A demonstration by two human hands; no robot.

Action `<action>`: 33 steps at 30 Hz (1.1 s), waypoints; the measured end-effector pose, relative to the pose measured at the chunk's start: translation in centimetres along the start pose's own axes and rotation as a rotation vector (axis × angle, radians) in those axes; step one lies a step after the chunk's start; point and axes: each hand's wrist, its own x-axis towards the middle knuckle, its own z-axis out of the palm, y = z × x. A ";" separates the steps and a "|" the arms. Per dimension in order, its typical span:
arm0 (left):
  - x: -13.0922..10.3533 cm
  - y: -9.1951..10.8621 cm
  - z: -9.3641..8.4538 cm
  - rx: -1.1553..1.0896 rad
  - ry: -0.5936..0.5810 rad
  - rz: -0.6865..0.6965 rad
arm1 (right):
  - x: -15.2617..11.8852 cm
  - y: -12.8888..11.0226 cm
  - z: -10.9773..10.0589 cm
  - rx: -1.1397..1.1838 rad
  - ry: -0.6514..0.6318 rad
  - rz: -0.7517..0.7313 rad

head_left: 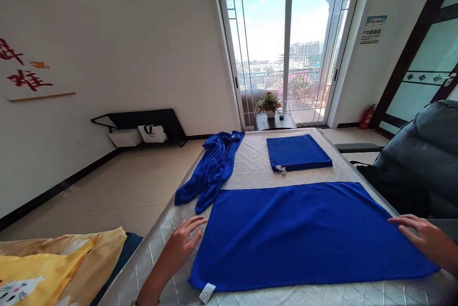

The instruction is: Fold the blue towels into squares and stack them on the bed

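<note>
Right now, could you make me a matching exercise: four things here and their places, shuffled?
1. wide flat blue cloth
2. long crumpled blue cloth
3. rectangular stack of folded blue cloth
4. red fire extinguisher

A. near the dark-framed glass door
B. mostly between left hand and right hand
C. far end of the white quilted mattress, right of centre
D. mattress's left side

Pairs: 1-B; 2-D; 3-C; 4-A

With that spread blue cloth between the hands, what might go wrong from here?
The crumpled cloth lies close by the far left corner of the spread cloth, so it might get dragged along. Soft ripples cross the spread cloth and could become creases if pressed. The white tag sticks out at the near left corner and might get folded under.
</note>
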 end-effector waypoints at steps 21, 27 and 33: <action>13.5 1.3 4.9 0.332 0.445 -0.062 | 6.9 -14.7 12.6 -0.175 -0.529 -0.138; 10.7 5.4 7.6 0.205 0.008 0.233 | 8.6 -21.9 15.1 -0.052 -0.589 -0.271; 10.2 4.3 8.6 0.274 -0.114 0.161 | 8.5 -23.9 17.1 -0.021 -0.637 -0.230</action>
